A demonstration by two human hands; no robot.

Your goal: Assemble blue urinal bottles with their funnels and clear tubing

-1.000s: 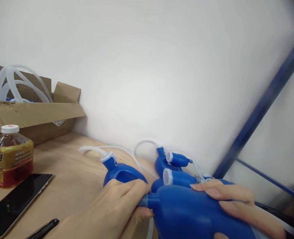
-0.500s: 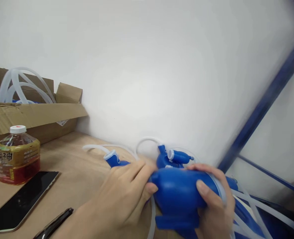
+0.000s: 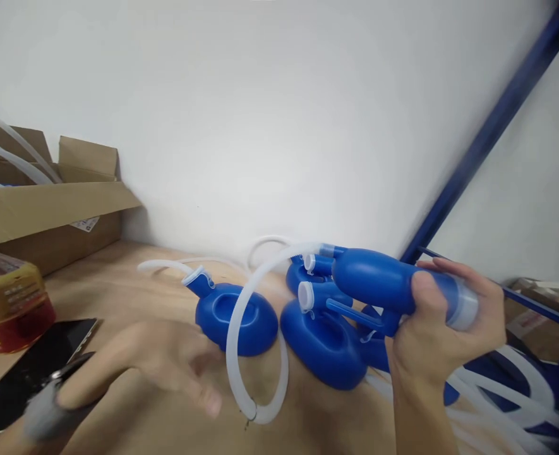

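My right hand [image 3: 443,335] is closed around a blue plastic bulb-shaped bottle [image 3: 383,284], held up above the wooden table [image 3: 132,297]. A translucent white tube [image 3: 241,328] runs from the bottle's left end and curls down in a loop to the table. My left hand [image 3: 165,360] is blurred by motion, low over the table left of the loop, fingers spread and holding nothing. Several more blue bottles with white caps [image 3: 236,319] [image 3: 321,344] lie on the table behind the tube.
A cardboard box [image 3: 47,208] with white tubing stands at the back left. A tea bottle [image 3: 4,303], a dark phone [image 3: 28,373] and a pen [image 3: 71,370] lie at the left. A blue metal frame [image 3: 487,133] slants up at the right, with more tubing [image 3: 497,392] below it.
My right hand has lifted the blue bottle up and to the right, its tube trailing in a loop. My left hand let go of the bottle's neck and dropped away leftward.
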